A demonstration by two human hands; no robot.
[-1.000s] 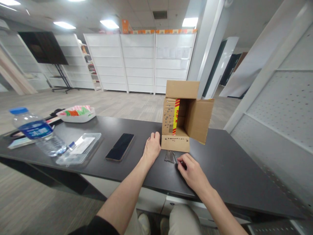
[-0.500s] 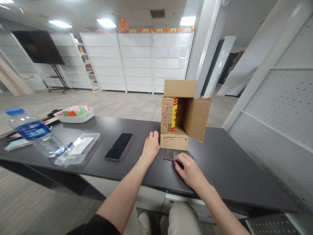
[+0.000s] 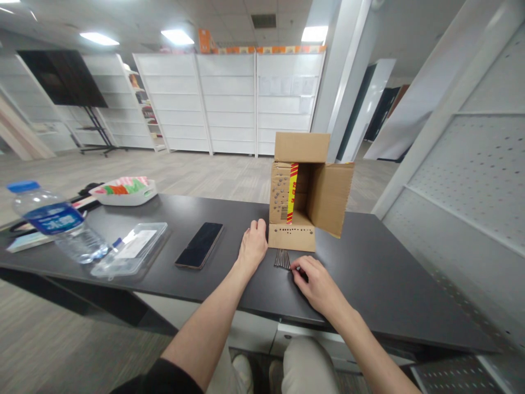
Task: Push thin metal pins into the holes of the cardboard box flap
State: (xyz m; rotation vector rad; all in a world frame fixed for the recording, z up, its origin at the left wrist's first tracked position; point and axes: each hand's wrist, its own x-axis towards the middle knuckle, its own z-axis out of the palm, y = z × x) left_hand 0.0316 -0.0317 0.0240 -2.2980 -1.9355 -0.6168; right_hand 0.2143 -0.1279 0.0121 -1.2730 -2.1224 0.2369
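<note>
An open cardboard box [image 3: 324, 191] stands on the dark table [image 3: 369, 268], its opening facing me. Rows of small holes mark its lower flap [image 3: 291, 237], and grey round spots dot the left flap [image 3: 280, 191]. In front of it several thin metal screws [image 3: 282, 259] lie fanned side by side. My left hand [image 3: 253, 244] rests on the tabletop, fingers curled, right beside the lower flap's left edge; its fingertips are hidden. With thumb and fingers pinched together, my right hand [image 3: 314, 280] is at the near end of the rightmost screw.
Left of my hands lie a phone [image 3: 200, 245] and a clear plastic case [image 3: 131, 249]. A water bottle [image 3: 59, 221] leans over the case's left side. Behind them sits a white tray [image 3: 125, 198] with colourful packets. A white perforated panel [image 3: 471, 180] borders the right side.
</note>
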